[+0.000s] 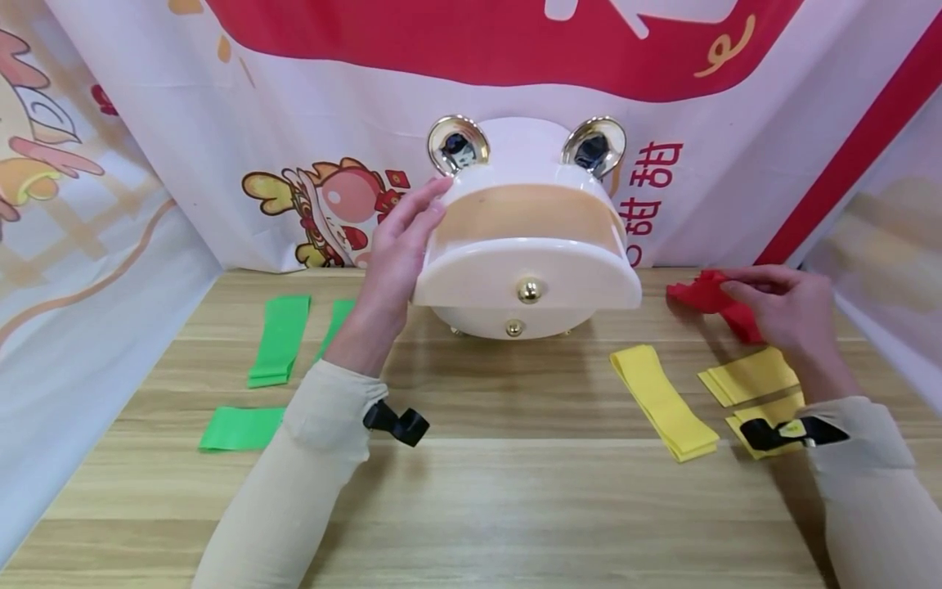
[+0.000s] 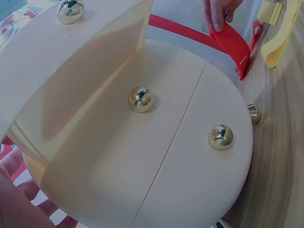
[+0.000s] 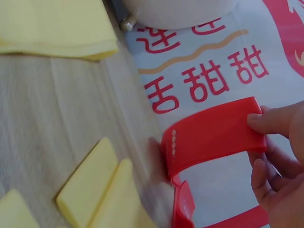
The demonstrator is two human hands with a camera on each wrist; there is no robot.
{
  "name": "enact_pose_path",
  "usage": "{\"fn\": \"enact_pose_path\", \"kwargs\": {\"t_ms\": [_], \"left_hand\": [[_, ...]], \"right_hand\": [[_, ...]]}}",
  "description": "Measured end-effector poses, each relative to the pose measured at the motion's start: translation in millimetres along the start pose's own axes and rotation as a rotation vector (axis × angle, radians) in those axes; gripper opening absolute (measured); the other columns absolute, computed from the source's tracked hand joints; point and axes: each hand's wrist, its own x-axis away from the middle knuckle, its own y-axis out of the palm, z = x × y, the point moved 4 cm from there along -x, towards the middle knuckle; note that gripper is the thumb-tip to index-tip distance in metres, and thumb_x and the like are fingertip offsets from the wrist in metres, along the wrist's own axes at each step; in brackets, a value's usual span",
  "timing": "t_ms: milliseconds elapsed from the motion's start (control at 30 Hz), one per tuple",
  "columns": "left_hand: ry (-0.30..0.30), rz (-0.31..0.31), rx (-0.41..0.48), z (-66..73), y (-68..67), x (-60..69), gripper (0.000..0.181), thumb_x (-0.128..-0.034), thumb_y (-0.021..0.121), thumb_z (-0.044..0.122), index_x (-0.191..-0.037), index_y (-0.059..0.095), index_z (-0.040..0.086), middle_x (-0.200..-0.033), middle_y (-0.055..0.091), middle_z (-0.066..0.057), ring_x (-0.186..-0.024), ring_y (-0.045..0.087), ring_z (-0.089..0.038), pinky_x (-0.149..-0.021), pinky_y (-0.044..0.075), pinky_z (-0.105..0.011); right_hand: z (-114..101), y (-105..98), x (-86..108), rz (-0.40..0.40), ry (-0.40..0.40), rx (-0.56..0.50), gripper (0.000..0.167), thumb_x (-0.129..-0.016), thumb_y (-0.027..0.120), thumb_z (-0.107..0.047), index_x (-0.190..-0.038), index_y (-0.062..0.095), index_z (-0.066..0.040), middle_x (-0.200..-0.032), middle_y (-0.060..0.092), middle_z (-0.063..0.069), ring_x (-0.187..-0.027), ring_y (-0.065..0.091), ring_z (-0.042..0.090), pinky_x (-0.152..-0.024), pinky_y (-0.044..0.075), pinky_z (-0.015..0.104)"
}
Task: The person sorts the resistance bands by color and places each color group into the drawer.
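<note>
A white rounded box (image 1: 530, 270) with two gold-rimmed round eyes and gold knobs stands at the back of the table; its upper compartment is pulled out or tipped forward. The left hand (image 1: 401, 254) lies along the box's left side, fingers extended, fingertips near the left eye. In the left wrist view its fingers (image 2: 28, 190) spread beside the box (image 2: 209, 180). At the back right, the right hand (image 1: 791, 315) pinches a red strip (image 1: 706, 294) between thumb and fingers. The right wrist view shows the thumb on top of the red strip (image 3: 213, 137), which hangs towards another red piece (image 3: 183, 206).
Green folded strips (image 1: 280, 339) lie left of the box, one partly behind the left arm. Yellow folded strips (image 1: 662, 401) lie on the wooden table (image 1: 515, 507) at the right, some under the right wrist. A printed cloth (image 1: 368, 106) hangs behind the box.
</note>
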Motion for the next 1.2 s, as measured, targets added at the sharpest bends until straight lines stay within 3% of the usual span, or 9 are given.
{"fn": "enact_pose_path", "kwargs": {"t_ms": [333, 567, 867, 1200], "left_hand": [[0.003, 0.008, -0.03, 1.2, -3.0, 1.5, 0.035, -0.1086, 0.06, 0.033, -0.143, 0.067, 0.029, -0.16, 0.052, 0.016, -0.152, 0.041, -0.005, -0.128, 0.035, -0.039], [-0.003, 0.009, -0.015, 1.7, -3.2, 1.6, 0.035, -0.1081, 0.061, 0.032, -0.142, 0.068, 0.029, -0.162, 0.051, 0.016, -0.153, 0.041, -0.005, -0.128, 0.035, -0.038], [-0.004, 0.002, -0.004, 1.9, -2.1, 2.2, 0.035, -0.1082, 0.061, 0.031, -0.142, 0.068, 0.029, -0.164, 0.049, 0.015, -0.153, 0.04, -0.005, -0.126, 0.038, -0.038], [0.012, -0.004, -0.018, 0.5, -1.0, 1.0, 0.036, -0.1081, 0.06, 0.031, -0.143, 0.067, 0.028, -0.166, 0.047, 0.013, -0.155, 0.038, -0.006, -0.131, 0.03, -0.04]], "right_hand": [[-19, -1, 6.2, 0.012, -0.047, 0.009, 0.05, -0.101, 0.069, -0.048, -0.138, 0.072, -0.014, -0.089, 0.06, -0.04, -0.097, 0.055, 0.005, -0.069, 0.052, 0.013], [-32, -6, 10.3, 0.057, -0.116, -0.047, 0.047, -0.101, 0.071, -0.041, -0.136, 0.072, -0.009, -0.087, 0.062, -0.042, -0.09, 0.059, 0.0, -0.066, 0.051, 0.008], [-44, -8, 15.9, 0.088, -0.117, -0.065, 0.047, -0.102, 0.068, -0.043, -0.142, 0.069, -0.017, -0.106, 0.062, -0.033, -0.099, 0.057, -0.005, -0.072, 0.051, 0.003], [-55, -9, 22.1, 0.102, -0.143, -0.096, 0.046, -0.101, 0.071, -0.042, -0.14, 0.071, -0.018, -0.104, 0.065, -0.033, -0.097, 0.062, -0.005, -0.073, 0.051, 0.004]]}}
